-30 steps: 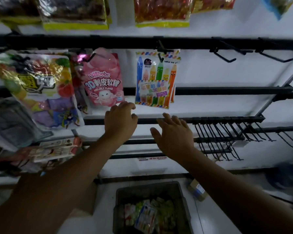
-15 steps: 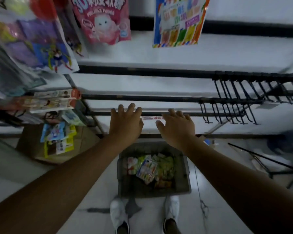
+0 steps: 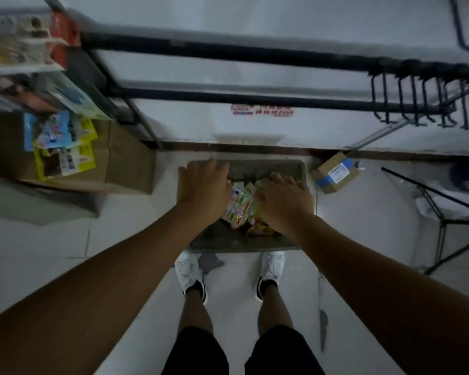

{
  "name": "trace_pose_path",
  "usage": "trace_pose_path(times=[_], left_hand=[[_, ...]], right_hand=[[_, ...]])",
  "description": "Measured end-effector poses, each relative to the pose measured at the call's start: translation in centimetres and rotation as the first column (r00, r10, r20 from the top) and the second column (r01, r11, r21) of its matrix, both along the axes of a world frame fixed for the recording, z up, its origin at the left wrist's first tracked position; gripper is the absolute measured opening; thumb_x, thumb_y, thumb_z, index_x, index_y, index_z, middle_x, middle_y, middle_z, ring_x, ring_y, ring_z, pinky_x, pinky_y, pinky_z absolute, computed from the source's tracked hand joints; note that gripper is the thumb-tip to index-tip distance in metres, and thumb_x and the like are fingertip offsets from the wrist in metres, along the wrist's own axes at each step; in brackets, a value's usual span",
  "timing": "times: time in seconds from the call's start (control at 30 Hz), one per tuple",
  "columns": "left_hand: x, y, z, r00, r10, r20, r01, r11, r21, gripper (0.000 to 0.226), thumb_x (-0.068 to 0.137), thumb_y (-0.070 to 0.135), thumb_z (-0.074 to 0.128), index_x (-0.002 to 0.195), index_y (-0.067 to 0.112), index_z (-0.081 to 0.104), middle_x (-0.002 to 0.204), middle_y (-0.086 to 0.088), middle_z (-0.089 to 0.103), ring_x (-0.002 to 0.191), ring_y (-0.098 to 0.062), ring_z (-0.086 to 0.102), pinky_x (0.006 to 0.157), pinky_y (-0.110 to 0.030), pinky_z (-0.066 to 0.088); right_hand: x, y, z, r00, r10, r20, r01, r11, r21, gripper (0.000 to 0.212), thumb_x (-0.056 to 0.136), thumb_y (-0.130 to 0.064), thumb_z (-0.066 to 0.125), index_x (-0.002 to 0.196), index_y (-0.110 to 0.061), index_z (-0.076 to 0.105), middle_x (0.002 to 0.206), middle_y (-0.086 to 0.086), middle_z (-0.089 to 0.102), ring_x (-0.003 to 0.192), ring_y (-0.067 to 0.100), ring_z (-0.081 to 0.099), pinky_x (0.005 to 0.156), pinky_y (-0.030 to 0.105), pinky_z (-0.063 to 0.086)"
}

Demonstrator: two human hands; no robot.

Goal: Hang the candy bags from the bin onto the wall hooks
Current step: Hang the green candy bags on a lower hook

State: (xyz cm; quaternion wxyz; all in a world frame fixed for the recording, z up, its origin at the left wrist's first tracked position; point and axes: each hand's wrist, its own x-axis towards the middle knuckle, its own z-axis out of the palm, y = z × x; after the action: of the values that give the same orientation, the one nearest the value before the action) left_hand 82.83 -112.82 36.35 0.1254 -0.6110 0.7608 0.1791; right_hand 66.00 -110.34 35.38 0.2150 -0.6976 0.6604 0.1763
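Note:
A grey bin stands on the floor against the wall, just beyond my feet. Several colourful candy bags lie inside it. My left hand hovers over the bin's left side, fingers extended and holding nothing. My right hand is over the bin's right side, fingers extended toward the bags; I cannot tell whether it touches them. Black rails run along the white wall above. A row of bare black hooks hangs at the upper right.
Large cardboard boxes with candy bags on top stand at the left. A small taped box lies right of the bin. A black stand occupies the right floor. Hung bags fill the upper left.
The view has tilted down from the hung bags to the floor. Both hands have dropped from the rails to just over the bin.

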Motion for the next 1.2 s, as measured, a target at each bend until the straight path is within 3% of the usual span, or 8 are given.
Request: trace_pose_path(times=[0.23,0.47,0.67,0.9,1.2], left_hand=[[-0.3,2.1,-8.8,0.999,0.033,-0.024,-0.031,0.998,0.058,0.038,0.100,0.035,0.039,0.132,0.019,0.049,0.131,-0.009,0.054,0.115,-0.038,0.051,0.090,-0.045,0.040],[0.2,4.7,-18.8,0.998,0.051,-0.033,-0.046,0.990,0.133,0.047,0.102,0.035,0.040,0.145,0.019,0.040,0.146,-0.011,0.046,0.127,-0.036,0.046,0.101,-0.046,0.038],[0.5,6.5,-27.8,0.998,0.031,-0.051,-0.023,0.990,0.138,0.039,0.102,0.033,0.041,0.137,0.016,0.048,0.131,-0.011,0.056,0.113,-0.033,0.055,0.084,-0.039,0.043],[0.5,7.4,-37.6,0.998,0.041,-0.053,-0.029,0.977,0.211,0.038,0.100,0.033,0.047,0.132,0.013,0.052,0.121,-0.014,0.062,0.105,-0.032,0.060,0.087,-0.047,0.052],[-0.8,6.8,-46.4,0.997,0.074,-0.002,-0.070,0.954,0.291,0.035,0.098,0.028,0.053,0.130,0.015,0.056,0.130,-0.014,0.058,0.117,-0.039,0.054,0.095,-0.050,0.046]], right_hand=[[0.7,1.5,-9.2,0.998,-0.052,0.035,0.049,0.996,0.070,0.046,0.101,-0.046,0.031,0.137,-0.022,0.048,0.147,0.007,0.045,0.130,0.028,0.045,0.106,0.046,0.037],[0.3,3.5,-20.4,1.000,-0.002,0.001,0.002,0.981,0.196,0.045,0.099,-0.044,0.029,0.133,-0.021,0.048,0.135,0.007,0.050,0.123,0.030,0.049,0.098,0.047,0.040],[-0.3,5.6,-29.5,0.999,-0.024,0.024,0.019,0.976,0.215,0.046,0.101,-0.046,0.027,0.133,-0.021,0.048,0.139,0.007,0.049,0.127,0.032,0.048,0.101,0.047,0.038],[-1.0,7.0,-38.5,0.999,-0.019,0.028,0.010,0.958,0.286,0.046,0.101,-0.044,0.026,0.134,-0.023,0.050,0.143,0.005,0.046,0.128,0.032,0.045,0.097,0.045,0.039],[-3.2,5.1,-47.2,0.992,-0.123,0.041,0.106,0.952,0.287,0.040,0.100,-0.045,0.032,0.126,-0.025,0.055,0.129,0.004,0.054,0.117,0.031,0.055,0.084,0.043,0.043]])
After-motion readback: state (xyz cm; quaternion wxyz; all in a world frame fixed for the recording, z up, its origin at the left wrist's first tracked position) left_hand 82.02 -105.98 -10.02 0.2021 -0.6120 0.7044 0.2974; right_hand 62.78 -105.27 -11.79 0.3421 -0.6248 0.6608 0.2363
